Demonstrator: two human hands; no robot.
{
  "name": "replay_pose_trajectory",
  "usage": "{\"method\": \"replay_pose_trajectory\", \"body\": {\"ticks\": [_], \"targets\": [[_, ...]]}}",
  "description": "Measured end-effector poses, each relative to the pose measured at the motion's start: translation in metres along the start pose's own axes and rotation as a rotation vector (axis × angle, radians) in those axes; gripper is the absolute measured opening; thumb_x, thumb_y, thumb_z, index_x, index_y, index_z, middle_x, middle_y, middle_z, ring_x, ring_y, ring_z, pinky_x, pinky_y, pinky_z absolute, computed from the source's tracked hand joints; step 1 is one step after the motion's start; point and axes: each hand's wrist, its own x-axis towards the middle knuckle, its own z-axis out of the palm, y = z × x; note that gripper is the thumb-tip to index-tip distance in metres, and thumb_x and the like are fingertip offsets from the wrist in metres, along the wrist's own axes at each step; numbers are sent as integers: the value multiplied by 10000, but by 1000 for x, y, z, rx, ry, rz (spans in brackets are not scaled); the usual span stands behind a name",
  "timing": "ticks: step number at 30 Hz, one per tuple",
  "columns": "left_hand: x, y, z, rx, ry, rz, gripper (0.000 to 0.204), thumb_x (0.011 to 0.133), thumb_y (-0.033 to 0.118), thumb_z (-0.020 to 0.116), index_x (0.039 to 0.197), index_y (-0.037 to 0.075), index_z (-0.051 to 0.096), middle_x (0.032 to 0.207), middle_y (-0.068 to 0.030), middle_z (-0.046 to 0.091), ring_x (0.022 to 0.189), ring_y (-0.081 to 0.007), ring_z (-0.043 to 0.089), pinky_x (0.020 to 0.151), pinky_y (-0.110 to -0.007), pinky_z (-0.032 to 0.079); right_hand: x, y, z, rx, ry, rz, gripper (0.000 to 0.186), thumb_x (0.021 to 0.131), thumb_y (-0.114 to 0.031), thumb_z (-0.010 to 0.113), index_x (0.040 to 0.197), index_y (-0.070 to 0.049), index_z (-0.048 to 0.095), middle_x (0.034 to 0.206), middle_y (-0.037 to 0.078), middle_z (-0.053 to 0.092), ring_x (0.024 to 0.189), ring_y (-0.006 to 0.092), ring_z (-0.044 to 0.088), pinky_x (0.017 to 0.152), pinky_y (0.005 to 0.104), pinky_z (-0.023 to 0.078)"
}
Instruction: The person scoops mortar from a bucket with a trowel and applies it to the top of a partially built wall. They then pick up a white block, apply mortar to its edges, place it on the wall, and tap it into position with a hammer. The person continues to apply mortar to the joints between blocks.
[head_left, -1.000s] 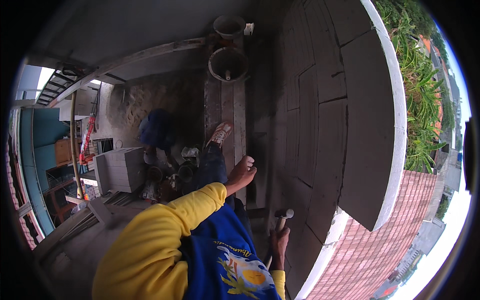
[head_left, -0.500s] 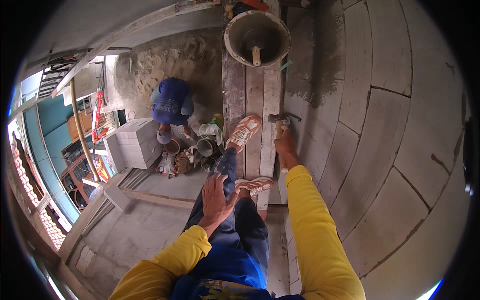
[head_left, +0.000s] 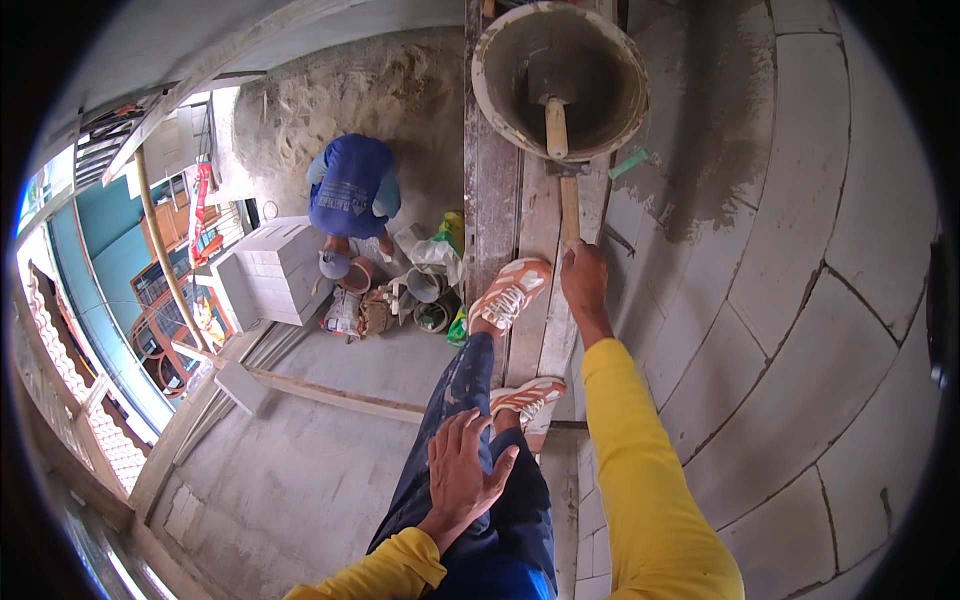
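My right hand [head_left: 584, 282] is closed round the wooden handle of a hammer [head_left: 571, 210]. The hammer's head lies at the near rim of a round mortar bucket [head_left: 487, 106], over the planks. Inside that bucket sits a trowel with a wooden handle [head_left: 556, 128], its blade partly in grey mortar. A dark bent metal piece [head_left: 620, 241] sticks out by the wall, right of the hammer. My left hand [head_left: 466, 470] rests by my thigh, empty, with its fingers apart. A small green object [head_left: 628, 164] lies right of the bucket.
I stand on a narrow plank scaffold [head_left: 531, 220] beside a wall of large grey blocks [head_left: 790, 200]. Below on the left, a person in blue [head_left: 350, 190] bends over near buckets [head_left: 426, 287] and bags. A stack of white blocks [head_left: 270, 270] stands beside them.
My right hand has carried the hammer from beside the bent metal piece to the bucket's near rim. The view has shifted, and my left hand stays near my leg.
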Motion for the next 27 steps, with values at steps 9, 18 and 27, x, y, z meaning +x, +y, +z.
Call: {"method": "replay_pose_trajectory", "body": {"ticks": [9,18,27], "targets": [[12,3,-6,-3,3,61,592,990,517,693,1350,57,594,1395,-161,612,1319,-380,548,1129,-518,403,178,-141,-109,-322,211,-124,411,970,-333,711,1226,-11,699,1221,218,724,1206,431,604,1018,551,474],[18,10,-15,-36,44,53,567,972,476,724,1356,81,590,1371,-152,621,1295,-369,560,1109,-520,415,120,-120,-141,282,-46,-72,589,951,-402,685,1295,74,646,1221,337,690,1156,480,665,1032,526,507],[13,-4,2,-70,55,52,470,932,345,757,1297,84,617,1306,-146,650,1283,-363,569,1091,-503,423,32,-99,-146,349,170,-126,573,981,-271,654,1440,57,552,1199,288,708,1153,427,682,1032,451,518]]}}
